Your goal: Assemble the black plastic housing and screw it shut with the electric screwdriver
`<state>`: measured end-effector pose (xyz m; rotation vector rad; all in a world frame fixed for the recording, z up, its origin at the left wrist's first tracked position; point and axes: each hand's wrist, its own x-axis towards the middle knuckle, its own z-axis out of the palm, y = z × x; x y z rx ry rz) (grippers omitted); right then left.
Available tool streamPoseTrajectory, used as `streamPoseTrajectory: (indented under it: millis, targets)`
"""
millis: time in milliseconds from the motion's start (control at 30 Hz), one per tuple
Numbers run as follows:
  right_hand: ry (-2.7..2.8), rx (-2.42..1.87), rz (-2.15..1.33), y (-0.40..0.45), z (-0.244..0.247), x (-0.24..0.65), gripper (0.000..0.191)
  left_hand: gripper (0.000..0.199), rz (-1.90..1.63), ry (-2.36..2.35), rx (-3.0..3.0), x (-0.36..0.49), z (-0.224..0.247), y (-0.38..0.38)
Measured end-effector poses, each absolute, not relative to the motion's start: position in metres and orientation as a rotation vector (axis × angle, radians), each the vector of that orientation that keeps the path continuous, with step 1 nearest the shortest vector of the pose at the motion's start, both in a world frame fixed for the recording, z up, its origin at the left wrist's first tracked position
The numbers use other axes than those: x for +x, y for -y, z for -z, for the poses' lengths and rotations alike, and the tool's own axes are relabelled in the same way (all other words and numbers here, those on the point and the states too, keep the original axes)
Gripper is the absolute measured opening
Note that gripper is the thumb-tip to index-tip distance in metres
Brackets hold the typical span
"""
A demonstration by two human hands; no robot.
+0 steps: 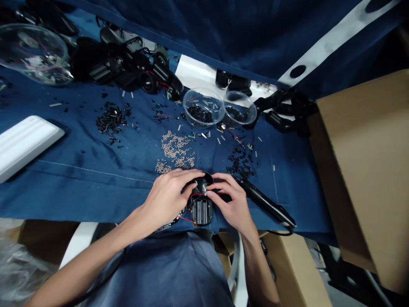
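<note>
Nearest is the wearer's lap, covered in dark blue cloth (156, 273). Just beyond it, at the near edge of a table spread with blue fabric (73, 187), is a black device (202, 212) with a ribbed lower section, a smooth curved upper part (202, 184) and a thin red wire (198, 194) between them. All places below are given from this device.

The left hand (168, 194) comes in from its left and grasps the curved part between thumb and fingers. The right hand (231, 198) comes in from its right, fingers bent, fingertips at the side of the curved part and close to the wire; whether they pinch anything cannot be told.

To the device's right, just past the right hand, a long black tool (270, 204) lies slanted on the fabric. Farther right, well apart, stands a large open cardboard box (367, 162).

Just beyond the device is a spread of tiny copper-coloured screws (174, 147); beyond and to the right, a scatter of small black screws (241, 164). Well to the left is a white box (28, 143) with rounded corners, and beyond and to the left a denser pile of black screws (110, 121).

Farther beyond, two clear round tubs (203, 113) sit side by side with small dark pieces inside. Farthest, to the left, are a heap of black parts (118, 70) and a larger clear tub (33, 53).
</note>
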<state>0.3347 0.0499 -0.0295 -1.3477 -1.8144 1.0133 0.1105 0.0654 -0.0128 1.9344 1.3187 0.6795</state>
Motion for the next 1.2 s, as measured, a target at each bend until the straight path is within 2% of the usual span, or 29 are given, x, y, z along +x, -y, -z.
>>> streamPoseTrajectory:
  millis: [567, 700, 867, 1000, 1200]
  targets:
    - [1.593, -1.476, -1.023, -0.044, 0.034, 0.327, 0.005, 0.041, -0.663, -1.335, 2.081, 0.111, 0.016, -0.058]
    - [1.490, -1.569, -1.142, -0.046, 0.032, 0.327, 0.039, 0.046, -0.736, -1.257, 2.073, 0.109, 0.019, -0.056]
    - [1.743, -1.528, -1.070, -0.046, 0.022, 0.326, 0.017, 0.052, -0.893, -1.113, 2.073, 0.106, 0.018, -0.051]
    - [1.631, -1.544, -0.987, -0.039, 0.015, 0.318, 0.018, 0.049, -0.944, -1.108, 1.912, 0.111, 0.004, -0.045]
    - [1.491, -1.390, -1.033, -0.039, -0.010, 0.295, 0.013, 0.034, -0.698, -1.325, 1.463, 0.113, -0.014, -0.040]
